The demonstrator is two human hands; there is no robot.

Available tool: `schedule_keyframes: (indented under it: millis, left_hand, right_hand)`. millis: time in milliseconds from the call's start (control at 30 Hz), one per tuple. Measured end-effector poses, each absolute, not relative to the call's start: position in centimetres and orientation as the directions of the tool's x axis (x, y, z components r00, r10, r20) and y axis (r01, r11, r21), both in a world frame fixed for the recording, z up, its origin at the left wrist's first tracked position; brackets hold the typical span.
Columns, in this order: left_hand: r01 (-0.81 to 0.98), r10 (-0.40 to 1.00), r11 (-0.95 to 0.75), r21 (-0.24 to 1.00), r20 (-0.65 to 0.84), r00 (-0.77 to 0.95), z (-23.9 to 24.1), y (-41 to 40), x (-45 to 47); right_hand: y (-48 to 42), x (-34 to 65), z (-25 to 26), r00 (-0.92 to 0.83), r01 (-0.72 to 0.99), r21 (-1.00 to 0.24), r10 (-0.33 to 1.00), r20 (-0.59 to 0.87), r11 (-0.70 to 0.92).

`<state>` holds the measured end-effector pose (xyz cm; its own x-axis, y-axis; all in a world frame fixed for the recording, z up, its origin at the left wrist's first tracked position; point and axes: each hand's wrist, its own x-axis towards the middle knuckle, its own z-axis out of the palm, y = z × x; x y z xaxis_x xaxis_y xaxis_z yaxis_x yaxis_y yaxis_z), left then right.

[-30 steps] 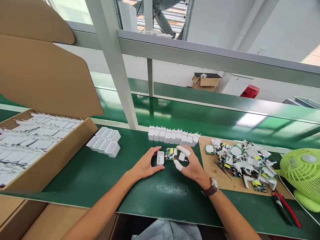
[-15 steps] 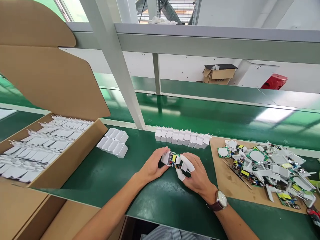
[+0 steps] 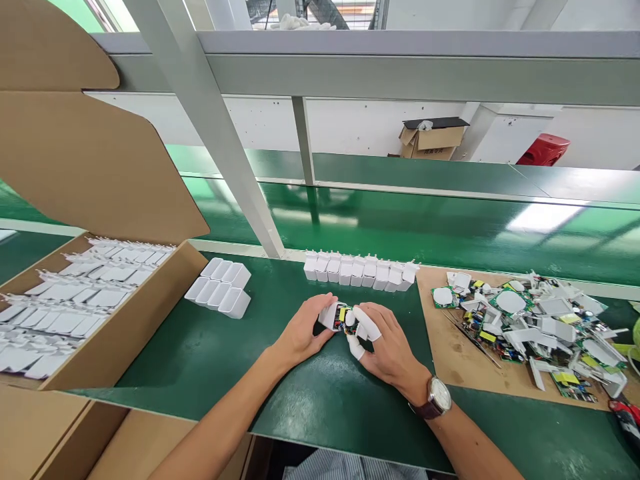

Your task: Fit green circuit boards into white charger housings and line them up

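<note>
Over the green table, my left hand (image 3: 303,331) grips a small white plastic housing (image 3: 327,316) between thumb and fingers. My right hand (image 3: 393,347), with white covers on thumb and index finger and a watch on the wrist, pinches a small circuit board (image 3: 343,316) with yellow and white components. The board's left end sits at the open mouth of the housing; how deep it goes is hidden. Just beyond my hands stands a row of white housings (image 3: 357,270) with thin prongs on top.
Left of my hands are several open white housings (image 3: 219,288) grouped together. Farther left, an open cardboard box (image 3: 145,313) holds rows of white parts. At right, a brown board (image 3: 450,350) carries a heap of circuit boards and white pieces (image 3: 540,327), with tweezers (image 3: 473,339) beside it.
The camera view has shifted slightly, so the box and table items sit a little differently in the picture. Both hands keep their grip on the housing and circuit board, almost unmoved.
</note>
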<state>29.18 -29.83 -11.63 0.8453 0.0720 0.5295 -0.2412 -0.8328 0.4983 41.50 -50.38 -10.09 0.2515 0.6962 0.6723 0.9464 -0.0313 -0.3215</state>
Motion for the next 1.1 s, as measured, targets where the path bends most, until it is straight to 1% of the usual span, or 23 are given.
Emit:
schedule_keyframes:
  millis: [267,433,867,1100]
  left_hand:
    - [-0.251,0.068,-0.831,0.497,0.538,0.840,-12.1,-29.8,29.2]
    - [-0.231,0.089,-0.832,0.504,0.533,0.841,-12.3,-29.8,29.3]
    - [-0.203,0.116,-0.803,0.560,0.481,0.869,-13.0,-29.6,29.2]
    - [-0.235,0.080,-0.834,0.498,0.532,0.843,-12.2,-30.2,29.3]
  right_hand:
    - [-50.4,41.4,-9.5,0.257,0.950,-0.307,0.691,0.676,-0.053]
    - [-50.4,41.4,-9.4,0.255,0.953,-0.296,0.683,0.684,-0.059]
    - [-50.4,41.4,-9.6,0.284,0.941,-0.331,0.685,0.671,-0.065]
    - [-50.1,41.4,-10.3,0.283,0.935,-0.352,0.693,0.663,-0.045]
